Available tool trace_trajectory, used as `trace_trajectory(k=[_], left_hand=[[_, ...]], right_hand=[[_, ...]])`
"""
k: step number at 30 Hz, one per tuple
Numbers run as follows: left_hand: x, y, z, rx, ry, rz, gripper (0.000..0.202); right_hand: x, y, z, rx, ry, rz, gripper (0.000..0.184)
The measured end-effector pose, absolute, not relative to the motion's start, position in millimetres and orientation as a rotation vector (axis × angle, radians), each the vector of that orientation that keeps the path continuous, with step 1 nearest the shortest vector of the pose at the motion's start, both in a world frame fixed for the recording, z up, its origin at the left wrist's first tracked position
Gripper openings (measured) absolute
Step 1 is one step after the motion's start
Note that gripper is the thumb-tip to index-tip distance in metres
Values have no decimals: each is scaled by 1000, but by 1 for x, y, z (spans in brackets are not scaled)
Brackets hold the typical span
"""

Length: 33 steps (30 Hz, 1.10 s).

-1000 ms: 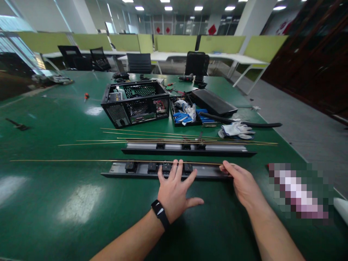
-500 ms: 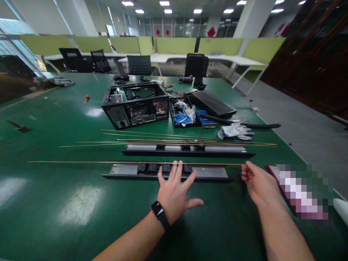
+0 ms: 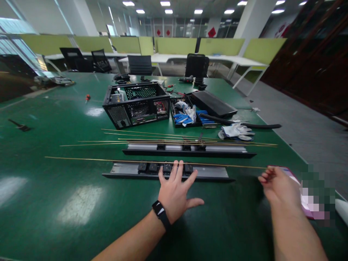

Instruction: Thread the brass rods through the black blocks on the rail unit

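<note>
My right hand (image 3: 281, 186) is closed in a pinch on one end of a long thin brass-coloured rod (image 3: 241, 166). The rod stretches leftward along a dark channel-shaped rail (image 3: 210, 172) with a grey inner face and several black blocks (image 3: 153, 167). Whether it runs over the blocks or through them I cannot tell. Over the middle of that rail lies my left hand (image 3: 175, 195), fingers spread, fingertips at the blocks and the rod. It hides part of the row of blocks. A black watch (image 3: 161, 213) is on my left wrist.
Behind lies a second rail (image 3: 174, 148) with several thin rods (image 3: 95, 144) across it. Farther back are an open black computer case (image 3: 136, 107), work gloves (image 3: 236, 131) and a black panel (image 3: 213, 103). A pink-edged, partly blurred object (image 3: 307, 208) lies beside my right hand.
My right hand has moved to the right, drawing the rod with it; the rod's left end has slid right too. My left hand stays in place on the rail.
</note>
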<state>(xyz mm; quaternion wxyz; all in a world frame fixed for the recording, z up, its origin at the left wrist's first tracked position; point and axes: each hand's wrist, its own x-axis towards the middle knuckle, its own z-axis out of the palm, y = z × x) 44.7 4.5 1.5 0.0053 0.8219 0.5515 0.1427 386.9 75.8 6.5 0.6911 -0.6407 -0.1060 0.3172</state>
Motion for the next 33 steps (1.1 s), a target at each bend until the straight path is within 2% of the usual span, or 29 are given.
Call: trace_trajectory(k=[5, 22, 28, 33], left_hand=[[45, 5, 2, 2569, 1714, 446, 89], [44, 5, 2, 2593, 1734, 447, 91], [45, 5, 1, 2606, 1729, 442, 92], [46, 5, 2, 2577, 1715, 429, 91]], right_hand=[[373, 74, 12, -1433, -144, 810, 23], [319, 68, 0, -1430, -416, 1054, 11], [304, 62, -5, -1499, -851, 1058, 41], [299, 62, -5, -1537, -899, 1041, 48]])
